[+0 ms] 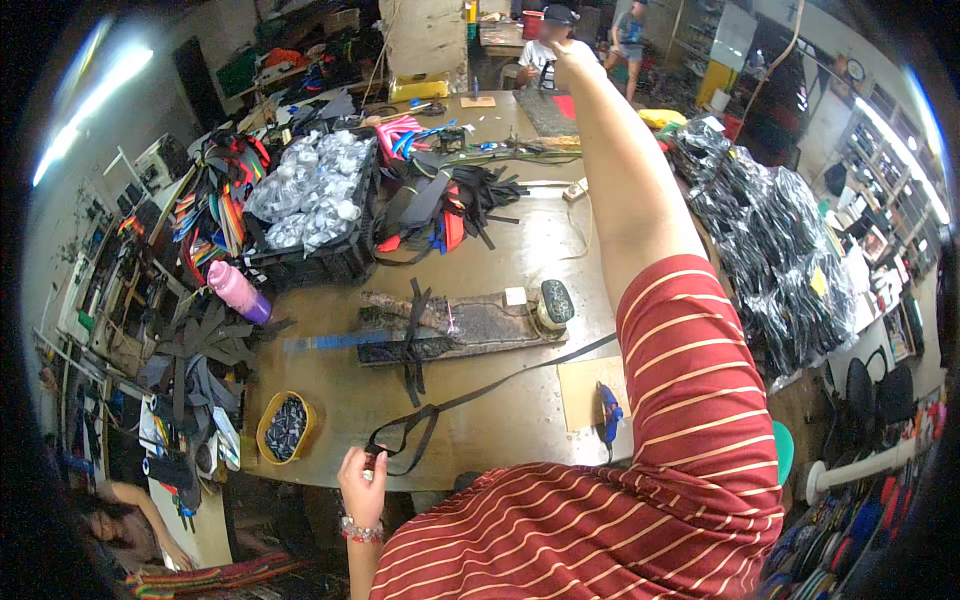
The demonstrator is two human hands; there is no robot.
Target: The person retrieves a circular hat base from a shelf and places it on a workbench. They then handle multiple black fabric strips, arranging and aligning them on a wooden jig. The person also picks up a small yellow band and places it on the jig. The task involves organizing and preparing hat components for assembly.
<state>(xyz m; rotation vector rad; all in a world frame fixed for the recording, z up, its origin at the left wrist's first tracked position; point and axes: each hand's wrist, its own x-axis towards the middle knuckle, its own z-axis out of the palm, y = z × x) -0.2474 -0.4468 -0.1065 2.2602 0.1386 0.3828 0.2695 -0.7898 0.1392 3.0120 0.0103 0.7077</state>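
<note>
Left hand is gripping a flat black strap at brown bench's near edge; right hand is reaching forward, can't tell finger state. Bench surface is showing between strap and yellow oval plastic basket holding small dark pieces.
</note>
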